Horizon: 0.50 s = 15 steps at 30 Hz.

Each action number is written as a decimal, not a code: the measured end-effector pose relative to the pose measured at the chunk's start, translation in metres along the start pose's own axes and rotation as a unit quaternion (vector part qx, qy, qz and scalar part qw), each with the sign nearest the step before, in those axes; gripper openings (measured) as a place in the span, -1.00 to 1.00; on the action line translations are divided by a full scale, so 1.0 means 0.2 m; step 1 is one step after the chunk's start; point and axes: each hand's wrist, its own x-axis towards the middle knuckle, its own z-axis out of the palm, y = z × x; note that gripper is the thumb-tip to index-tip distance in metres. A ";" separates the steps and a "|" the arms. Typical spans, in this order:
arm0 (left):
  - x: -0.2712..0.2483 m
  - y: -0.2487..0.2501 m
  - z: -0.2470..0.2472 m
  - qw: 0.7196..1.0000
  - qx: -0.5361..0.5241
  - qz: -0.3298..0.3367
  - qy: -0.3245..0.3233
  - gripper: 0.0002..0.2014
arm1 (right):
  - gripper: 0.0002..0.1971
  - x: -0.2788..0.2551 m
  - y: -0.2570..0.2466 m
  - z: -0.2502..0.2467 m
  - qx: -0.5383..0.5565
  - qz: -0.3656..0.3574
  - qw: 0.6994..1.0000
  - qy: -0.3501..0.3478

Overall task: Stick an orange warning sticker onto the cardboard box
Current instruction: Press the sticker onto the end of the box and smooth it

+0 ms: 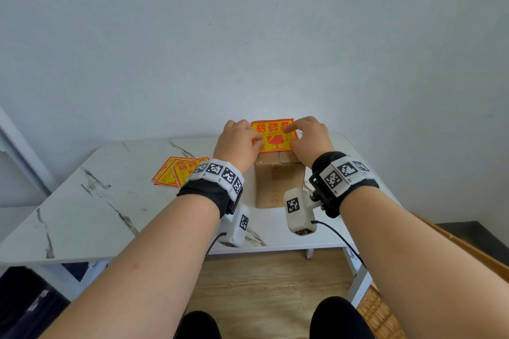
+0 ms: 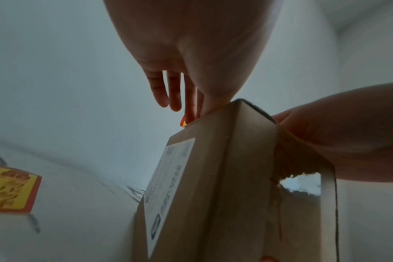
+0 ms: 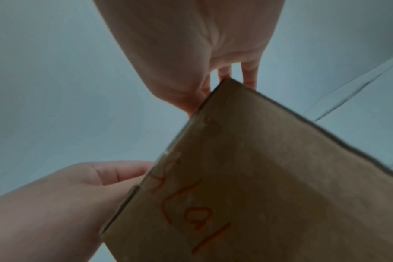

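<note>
A brown cardboard box stands upright on the white marble-pattern table. An orange and yellow warning sticker lies flat on its top face. My left hand rests on the sticker's left edge, and the left wrist view shows straight fingers reaching over the box, with a sticker corner poking out beneath them. From the other side my right hand presses the sticker's right part with its index finger stretched out. Over the box top its fingers are straight.
A fanned stack of more orange stickers lies on the table left of the box, also in the left wrist view as the stack. A plain wall stands close behind the table. Wooden floor and a woven seat lie below.
</note>
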 end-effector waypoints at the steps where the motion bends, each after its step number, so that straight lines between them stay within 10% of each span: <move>1: 0.01 0.00 0.00 1.000 0.008 0.013 -0.013 -0.72 | -0.61 0.00 -0.01 0.00 -0.003 0.005 1.000 -0.013; 15: 0.06 -0.01 0.01 0.982 -0.024 -0.091 -0.163 -0.68 | -0.57 0.05 -0.03 0.01 -0.023 0.022 0.998 -0.062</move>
